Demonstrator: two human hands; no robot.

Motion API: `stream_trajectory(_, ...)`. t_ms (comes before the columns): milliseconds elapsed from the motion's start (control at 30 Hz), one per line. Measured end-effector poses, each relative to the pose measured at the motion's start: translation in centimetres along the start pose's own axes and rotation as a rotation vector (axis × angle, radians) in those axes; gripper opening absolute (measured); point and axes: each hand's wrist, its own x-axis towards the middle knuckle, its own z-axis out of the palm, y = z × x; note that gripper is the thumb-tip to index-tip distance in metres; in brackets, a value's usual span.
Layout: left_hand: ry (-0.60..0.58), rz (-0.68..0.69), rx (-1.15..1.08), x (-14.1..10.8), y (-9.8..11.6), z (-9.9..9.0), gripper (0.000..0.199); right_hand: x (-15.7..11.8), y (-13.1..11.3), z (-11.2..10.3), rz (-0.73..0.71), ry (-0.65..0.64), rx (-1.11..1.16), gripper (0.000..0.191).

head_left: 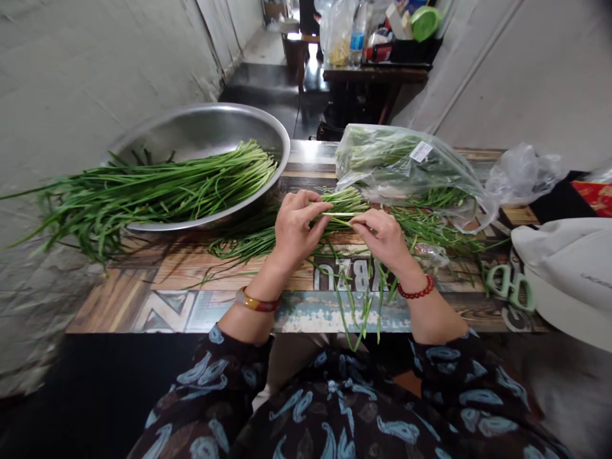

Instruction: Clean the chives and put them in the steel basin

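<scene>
My left hand (299, 226) pinches the pale end of a garlic chive stalk (340, 215) between thumb and fingers. My right hand (384, 237) is also closed, its thumb and fingertips pinching the thin stalk a short way to the right. Behind and under both hands lies a loose bunch of garlic chives (347, 201), pale ends toward the back. Several cut green pieces (366, 312) hang over the table's front edge. At the left, a large steel basin (282, 143) holds a thick heap of garlic chives (191, 188), leaves drooping over its rim.
A clear plastic bag (411, 159) of greens lies at the back right, with a crumpled bag (523, 172) beside it. Green-handled scissors (509, 285) and a white cap (564, 274) lie at the right. A further table (377, 74) holds a bottle (357, 41). A wall (71, 83) stands left.
</scene>
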Motion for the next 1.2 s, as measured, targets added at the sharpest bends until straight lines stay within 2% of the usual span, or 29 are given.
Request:
stream_trajectory(100, -0.093, 0.049, 0.021, 0.0, 0.2, 0.0, 0.017, 0.1, -0.3, -0.2, 0.001, -0.019, 0.014, 0.015)
stream_trajectory(233, -0.232, 0.012, 0.007, -0.1, 0.1, 0.2, 0.013, 0.2, -0.8, -0.4, 0.051, 0.005, 0.184, 0.013)
stream_trajectory(333, -0.276, -0.087, -0.054, 0.0, -0.1, 0.3, 0.012, 0.1, -0.6, -0.3, 0.226, 0.036, 0.352, 0.013)
stream_trajectory(400, -0.298, -0.147, -0.089, 0.2, -0.2, 0.3, 0.011, 0.1, -0.2, -0.2, 0.381, 0.092, 0.461, 0.016)
stream_trajectory(467, -0.318, -0.174, -0.106, 0.2, -0.2, 0.3, 0.01, 0.0, 0.0, -0.2, 0.468, 0.148, 0.53, 0.021)
stream_trajectory(567, -0.326, -0.171, -0.079, 0.2, -0.1, 0.4, 0.009, 0.2, -0.2, -0.3, 0.398, 0.116, 0.48, 0.024)
stream_trajectory(667, -0.322, -0.15, -0.062, 0.0, 0.0, 0.6, 0.01, 0.4, -0.8, -0.1, 0.263, 0.03, 0.347, 0.017)
stream_trajectory(767, -0.324, -0.143, -0.085, -0.1, 0.0, 0.9, 0.01, 0.4, -1.0, 0.4, 0.218, 0.027, 0.312, 0.012)
stream_trajectory(1067, -0.34, -0.179, -0.177, -0.2, 0.2, 1.1, 0.012, 0.2, -0.3, 1.9, 0.526, 0.115, 0.652, 0.025)
stream_trajectory(1200, -0.324, -0.209, -0.165, 0.0, 0.0, 0.9, 0.014, 0.2, 0.5, 1.3, 0.623, 0.253, 0.686, 0.029)
